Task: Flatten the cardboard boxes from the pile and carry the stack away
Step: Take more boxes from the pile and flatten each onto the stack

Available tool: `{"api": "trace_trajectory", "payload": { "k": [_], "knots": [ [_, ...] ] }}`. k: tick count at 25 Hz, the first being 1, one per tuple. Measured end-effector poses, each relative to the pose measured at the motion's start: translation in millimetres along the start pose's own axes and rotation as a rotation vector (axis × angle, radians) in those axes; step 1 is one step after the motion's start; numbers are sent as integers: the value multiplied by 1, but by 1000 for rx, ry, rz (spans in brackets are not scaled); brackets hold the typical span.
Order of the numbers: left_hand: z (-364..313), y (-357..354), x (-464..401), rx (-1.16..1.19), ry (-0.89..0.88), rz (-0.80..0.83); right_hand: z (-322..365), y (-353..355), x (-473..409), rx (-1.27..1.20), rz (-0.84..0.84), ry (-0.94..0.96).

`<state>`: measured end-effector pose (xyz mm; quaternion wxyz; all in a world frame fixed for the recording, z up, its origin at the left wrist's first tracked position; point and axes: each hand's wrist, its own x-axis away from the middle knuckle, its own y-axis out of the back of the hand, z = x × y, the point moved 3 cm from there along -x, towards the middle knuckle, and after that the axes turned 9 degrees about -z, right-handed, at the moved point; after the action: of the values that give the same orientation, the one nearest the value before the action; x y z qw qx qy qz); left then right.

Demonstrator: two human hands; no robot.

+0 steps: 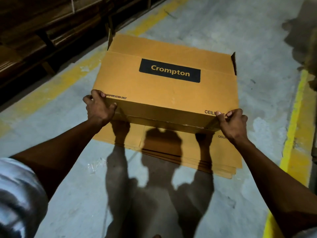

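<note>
Head cam, looking down at the floor (214, 40). I see both hands on one cardboard box (164, 86), brown, with a black "Crompton" label (169, 70) on its top face.

Left hand (99, 107): grip closed on the box's near left corner, thumb on top next to the "TRANSPORTATION ONLY" print, fingers wrapped over the edge. Right hand (231, 124): grip closed on the near right corner, fingers curled over the "CEILING" lettering and partly covering it.

The box looks mostly collapsed but not fully flat: the near edge still shows some thickness, and a flap (233, 63) sticks up at the far right corner. Another flap edge stands up at the far left.

The box sits over a stack of flattened boxes (197, 152) lying on the floor. The stack's near edges poke out toward me, several layers visible at the near right corner. Can't tell whether the near edge of the held box is touching the stack or raised just above it.

Floor is grey concrete with a yellow painted line (295, 121) on the right and a fainter one (56, 85) on the left. Dark wooden pallets (42, 40) sit far left. Arm shadows fall across the stack and floor. A bit of clear plastic scrap (96, 164) lies on the floor, near left of the stack.
</note>
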<state>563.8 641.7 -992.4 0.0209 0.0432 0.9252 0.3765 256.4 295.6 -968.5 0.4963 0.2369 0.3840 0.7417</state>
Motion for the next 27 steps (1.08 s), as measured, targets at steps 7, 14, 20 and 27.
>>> {"api": "trace_trajectory", "payload": {
  "k": [7, 14, 20, 27],
  "knots": [
    [-27, 20, 0, 13, -269, -19, 14, 31, -1, -99, -195, 17],
    [-99, 67, -8, -88, -341, -153, 77, 105, -21, -26, -291, 74],
    [-95, 64, 2, -115, -340, -148, 76, 90, -21, 51, -246, 72],
    [-109, 48, 5, -128, -307, -124, 114, 22, 63, 316, -196, 488]
  ]
}}
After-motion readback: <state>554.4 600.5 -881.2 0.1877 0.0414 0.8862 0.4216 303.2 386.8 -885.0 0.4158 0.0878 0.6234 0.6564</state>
